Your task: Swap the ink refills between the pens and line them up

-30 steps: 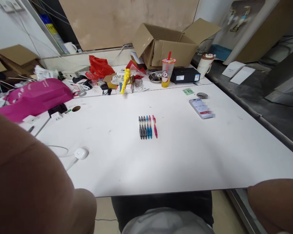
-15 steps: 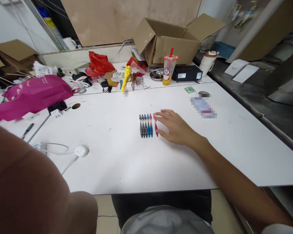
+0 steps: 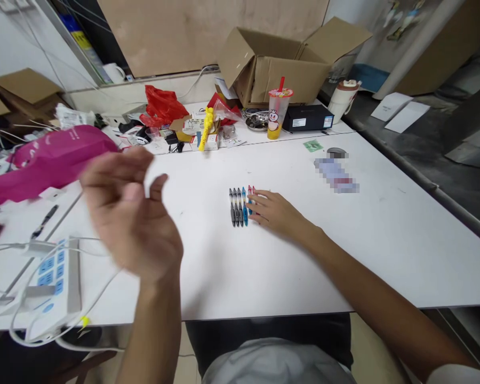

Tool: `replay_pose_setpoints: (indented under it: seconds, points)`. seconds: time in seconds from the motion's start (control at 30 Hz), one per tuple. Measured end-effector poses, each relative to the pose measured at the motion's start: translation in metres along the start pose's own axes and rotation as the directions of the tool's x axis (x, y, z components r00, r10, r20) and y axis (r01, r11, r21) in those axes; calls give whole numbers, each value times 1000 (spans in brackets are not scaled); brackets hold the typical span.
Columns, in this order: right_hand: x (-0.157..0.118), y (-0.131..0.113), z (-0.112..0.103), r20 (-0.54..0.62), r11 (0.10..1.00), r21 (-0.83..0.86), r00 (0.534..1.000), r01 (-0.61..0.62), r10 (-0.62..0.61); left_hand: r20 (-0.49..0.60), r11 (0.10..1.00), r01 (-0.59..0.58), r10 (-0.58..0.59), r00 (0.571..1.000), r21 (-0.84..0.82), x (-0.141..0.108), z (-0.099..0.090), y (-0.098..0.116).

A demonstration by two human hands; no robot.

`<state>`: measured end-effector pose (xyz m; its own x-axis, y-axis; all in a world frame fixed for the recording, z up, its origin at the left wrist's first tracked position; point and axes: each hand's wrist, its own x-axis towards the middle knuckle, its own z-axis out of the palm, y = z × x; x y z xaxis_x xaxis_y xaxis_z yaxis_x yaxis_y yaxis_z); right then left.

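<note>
On the white tabletop (image 3: 232, 272), I judge the slim black, blue and pink plastic pens (image 3: 237, 215) light, stiff, slick; best held mid-barrel. Right hand (image 3: 279, 212) spreads at their right end; left hand (image 3: 140, 232) raised, fingers parted.

Black, blue and pink pens (image 3: 237, 214) contrast with the white tabletop (image 3: 264, 277); the magenta bag (image 3: 64, 152) has pale markings.

Holds left hand (image 3: 134, 218) raised at left, fingers loosely curled | reaches right forearm (image 3: 368, 282) leftward, right hand (image 3: 276, 212) palm down
</note>
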<state>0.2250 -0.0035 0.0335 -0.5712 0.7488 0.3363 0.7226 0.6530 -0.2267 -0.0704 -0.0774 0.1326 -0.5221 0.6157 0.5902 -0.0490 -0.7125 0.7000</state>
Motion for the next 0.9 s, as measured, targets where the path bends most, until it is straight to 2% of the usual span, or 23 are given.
replay_pose_setpoints:
  seconds: [0.03, 0.07, 0.1, 0.13, 0.2, 0.27, 0.3, 0.37, 0.43, 0.5, 0.57, 0.63, 0.7, 0.77, 0.9]
  points:
    - [1, 3, -1, -16, 1000, 10, 1000, -14, 14, 66, 998, 56, -55, 996, -12, 3, 32, -25]
    - [2, 5, -1, -30, 999, 27, 999, -38, 39, 136, 992, 129, -126, 983, -14, 2, 57, -48]
    - [3, 8, -2, -42, 996, 59, 997, -69, 71, 193, 977, 212, -209, 959, 0, -2, 73, -68]
    - [4, 9, -2, -56, 989, 106, 992, -104, 110, 225, 959, 282, -281, 933, 24, -8, 82, -86]
    - [5, 10, -3, -96, 956, 244, 976, -165, 193, 278, 892, 444, -448, 850, 82, -23, 82, -112]
    - [3, 7, -4, -158, 901, 390, 951, -188, 267, 314, 798, 588, -596, 739, 132, -36, 74, -127]
    - [2, 5, -5, -189, 872, 453, 936, -185, 297, 336, 738, 660, -663, 669, 140, -41, 71, -131]
    - [-2, -1, -5, -222, 815, 556, 916, -163, 335, 352, 630, 769, -749, 562, 113, -45, 69, -136]
    - [-5, -6, -4, -202, 748, 646, 910, -154, 362, 361, 557, 828, -787, 500, 67, -46, 71, -136]
    - [-7, -10, -3, -150, 665, 730, 912, -159, 383, 374, 532, 846, -792, 482, 34, -45, 73, -136]
    - [-7, -13, 0, -82, 551, 816, 910, -172, 406, 396, 534, 845, -780, 485, 18, -46, 73, -135]
    - [-6, -14, 3, 31, 421, 878, 905, -228, 425, 424, 539, 842, -766, 484, 12, -49, 71, -135]
    - [-5, -15, 4, 169, 342, 881, 893, -326, 416, 441, 548, 837, -756, 485, 19, -54, 70, -135]
    - [-5, -15, 5, 235, 379, 838, 887, -393, 398, 427, 562, 826, -757, 494, 41, -58, 69, -136]
    - [-8, -14, 7, 87, 583, 737, 904, -342, 419, 367, 580, 811, -772, 518, 74, -62, 70, -140]
